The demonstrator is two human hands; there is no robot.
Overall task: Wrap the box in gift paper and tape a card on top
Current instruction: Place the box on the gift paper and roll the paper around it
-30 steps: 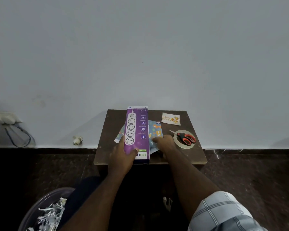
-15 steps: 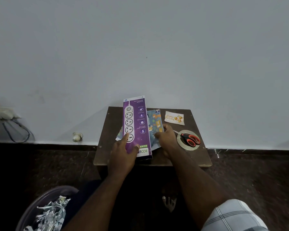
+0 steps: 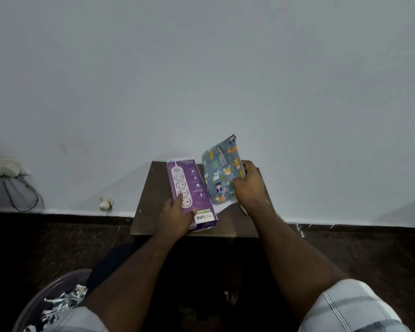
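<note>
A long purple power-strip box (image 3: 189, 188) is held by its near end in my left hand (image 3: 177, 218), over the left half of a small brown table (image 3: 145, 212). My right hand (image 3: 249, 185) grips a folded sheet of blue gift paper with cartoon animals (image 3: 219, 173), lifted and tilted up just right of the box. The paper's white underside shows at its near corner. The card, scissors and tape roll are hidden behind my right hand and the paper.
The table stands against a plain white wall. A round bin with shredded paper (image 3: 50, 305) sits at the lower left on the dark floor. A wall socket with cables (image 3: 7, 168) is at the far left.
My right hand has pulled the gift paper out from under the box and raised it to the right. The box has shifted left with my left hand. The card, scissors and tape are now covered.
</note>
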